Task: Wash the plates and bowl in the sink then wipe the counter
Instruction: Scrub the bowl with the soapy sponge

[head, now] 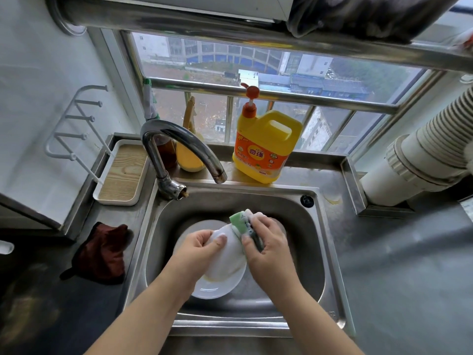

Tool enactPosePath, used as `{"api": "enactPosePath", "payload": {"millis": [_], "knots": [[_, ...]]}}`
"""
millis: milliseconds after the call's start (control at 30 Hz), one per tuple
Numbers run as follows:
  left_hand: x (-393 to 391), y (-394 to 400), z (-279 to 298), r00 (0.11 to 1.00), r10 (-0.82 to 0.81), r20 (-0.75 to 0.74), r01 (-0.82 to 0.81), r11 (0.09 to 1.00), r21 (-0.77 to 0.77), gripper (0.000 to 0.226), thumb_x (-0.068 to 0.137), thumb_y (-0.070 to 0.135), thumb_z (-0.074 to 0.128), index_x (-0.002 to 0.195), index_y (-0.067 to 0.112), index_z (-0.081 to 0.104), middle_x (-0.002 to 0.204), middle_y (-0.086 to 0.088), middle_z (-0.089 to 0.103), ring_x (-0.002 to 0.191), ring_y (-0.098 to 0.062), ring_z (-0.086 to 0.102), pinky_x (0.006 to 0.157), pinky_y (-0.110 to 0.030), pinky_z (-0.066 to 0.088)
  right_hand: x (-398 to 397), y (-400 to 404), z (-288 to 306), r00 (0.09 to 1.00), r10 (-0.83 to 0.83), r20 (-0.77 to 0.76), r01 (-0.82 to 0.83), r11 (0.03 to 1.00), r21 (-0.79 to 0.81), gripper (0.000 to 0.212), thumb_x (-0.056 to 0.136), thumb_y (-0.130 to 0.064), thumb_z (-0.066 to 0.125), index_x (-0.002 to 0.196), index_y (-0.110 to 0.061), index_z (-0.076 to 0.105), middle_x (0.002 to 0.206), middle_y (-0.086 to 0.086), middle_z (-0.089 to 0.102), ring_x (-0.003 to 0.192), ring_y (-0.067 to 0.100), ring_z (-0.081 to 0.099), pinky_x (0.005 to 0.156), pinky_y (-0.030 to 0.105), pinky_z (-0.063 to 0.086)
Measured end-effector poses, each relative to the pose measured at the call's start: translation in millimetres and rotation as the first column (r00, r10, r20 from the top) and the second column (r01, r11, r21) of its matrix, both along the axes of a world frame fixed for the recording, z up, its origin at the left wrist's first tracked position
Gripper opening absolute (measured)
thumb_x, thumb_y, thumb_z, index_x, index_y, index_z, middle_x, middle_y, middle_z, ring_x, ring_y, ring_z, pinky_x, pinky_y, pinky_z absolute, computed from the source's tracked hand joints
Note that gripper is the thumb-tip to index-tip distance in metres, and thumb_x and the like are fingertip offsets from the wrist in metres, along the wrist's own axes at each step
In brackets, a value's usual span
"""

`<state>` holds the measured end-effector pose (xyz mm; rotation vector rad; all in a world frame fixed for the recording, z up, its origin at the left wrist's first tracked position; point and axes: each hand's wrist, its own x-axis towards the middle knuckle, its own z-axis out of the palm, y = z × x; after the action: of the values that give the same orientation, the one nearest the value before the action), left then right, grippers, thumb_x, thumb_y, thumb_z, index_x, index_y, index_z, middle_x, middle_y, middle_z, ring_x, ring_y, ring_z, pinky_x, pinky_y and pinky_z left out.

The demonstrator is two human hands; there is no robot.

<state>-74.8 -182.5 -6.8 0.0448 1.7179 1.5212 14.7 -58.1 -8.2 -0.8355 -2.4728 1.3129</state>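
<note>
Left hand: the left hand is gripping the rim of a white bowl, thumb lying on its outer side, other fingers curled behind the edge
Right hand: the right hand is pinching a green and white sponge, fingers curled round it, and pressing it against the bowl's edge
Bowl: it is being held tilted over the sink
Plates: a white plate is lying in the basin under the bowl; another plate is showing behind the hands
Counter: a dark red cloth is lying crumpled left of the sink
Back ledge: a yellow detergent jug with an orange pump is standing beside the tap; a wood-lined tray is sitting at the left
</note>
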Motion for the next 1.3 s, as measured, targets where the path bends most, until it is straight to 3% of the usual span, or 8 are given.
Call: {"api": "enactPosePath", "payload": {"millis": [100,333,567,800,933,1133,1200,1300], "knots": [[2.8,0.2,0.4,0.997,-0.022,-0.080,0.021,1.000,-0.018,0.015,0.094,0.011,0.058,0.094,-0.001,0.067,0.083,-0.017,0.070,0.078,-0.027,0.064,0.073,-0.037,0.051,0.1,-9.9,2.6,0.997,0.078,0.006,-0.079,0.996,0.051,0.046,0.094,-0.031,0.055,0.138,-0.035,0.046,0.136,-0.020,0.033,0.123,0.004,0.029,0.105,0.022,0.030],[3.9,-9.8,13.0,0.998,0.001,-0.070,0.008,0.991,0.137,0.020,0.090,0.019,0.065,0.092,-0.001,0.068,0.077,-0.011,0.067,0.070,-0.019,0.063,0.064,-0.029,0.049,-11.5,17.1,3.1,0.997,-0.058,0.042,0.068,0.953,-0.296,0.033,0.095,-0.027,0.054,0.128,-0.027,0.056,0.127,-0.007,0.055,0.116,0.008,0.051,0.105,0.037,0.042],[0.6,-7.8,12.9,0.996,0.046,-0.074,-0.035,0.989,0.142,0.014,0.092,0.007,0.057,0.092,-0.004,0.066,0.077,-0.012,0.069,0.071,-0.020,0.064,0.062,-0.026,0.052,-13.7,-15.7,17.3,0.995,0.083,-0.058,-0.079,0.995,0.062,0.048,0.089,-0.040,0.052,0.137,-0.034,0.048,0.137,-0.021,0.035,0.122,0.003,0.029,0.105,0.021,0.027],[-2.6,-17.0,19.7,0.996,0.082,-0.018,-0.074,0.960,0.270,0.017,0.085,0.017,0.066,0.069,0.011,0.066,0.063,-0.003,0.063,0.058,-0.012,0.059,0.052,-0.019,0.047,-22.9,13.2,4.6,0.995,-0.075,0.072,0.099,0.889,-0.448,0.029,0.096,-0.024,0.053,0.124,-0.030,0.061,0.112,-0.009,0.067,0.108,0.014,0.061,0.099,0.040,0.048],[-9.4,-23.3,18.6,0.996,0.067,0.050,-0.079,0.951,0.300,0.016,0.076,0.024,0.063,0.063,0.017,0.069,0.066,-0.006,0.064,0.060,-0.014,0.061,0.053,-0.022,0.050,-21.7,2.4,13.1,0.998,-0.066,-0.019,0.059,0.963,-0.262,0.022,0.095,-0.019,0.054,0.111,-0.032,0.061,0.102,-0.017,0.063,0.098,0.006,0.059,0.093,0.036,0.050],[-11.4,-21.3,15.3,0.993,0.114,0.011,-0.112,0.956,0.271,0.022,0.090,0.010,0.062,0.068,0.010,0.064,0.066,-0.008,0.065,0.058,-0.016,0.061,0.051,-0.022,0.049,-24.0,-25.2,13.5,0.998,0.033,-0.052,-0.029,0.997,0.075,0.047,0.094,-0.029,0.054,0.140,-0.032,0.045,0.143,-0.016,0.039,0.123,0.014,0.038,0.104,0.033,0.038],[-13.7,-23.2,14.8,0.992,0.127,0.027,-0.129,0.946,0.299,0.022,0.083,0.017,0.068,0.061,0.015,0.064,0.065,-0.008,0.063,0.058,-0.016,0.059,0.051,-0.022,0.049,-24.1,-22.1,8.9,0.996,-0.020,-0.083,0.019,1.000,-0.006,0.043,0.093,-0.031,0.052,0.136,-0.033,0.049,0.137,-0.019,0.045,0.120,0.013,0.043,0.104,0.037,0.041],[-18.7,-26.2,12.9,0.980,0.169,0.103,-0.194,0.920,0.342,0.021,0.075,0.024,0.064,0.055,0.018,0.060,0.064,-0.006,0.058,0.059,-0.015,0.055,0.052,-0.022,0.048,-24.4,-12.5,4.2,0.992,-0.128,0.000,0.121,0.935,-0.334,0.027,0.096,-0.030,0.050,0.119,-0.043,0.056,0.116,-0.014,0.062,0.113,0.011,0.055,0.098,0.035,0.047]]}}
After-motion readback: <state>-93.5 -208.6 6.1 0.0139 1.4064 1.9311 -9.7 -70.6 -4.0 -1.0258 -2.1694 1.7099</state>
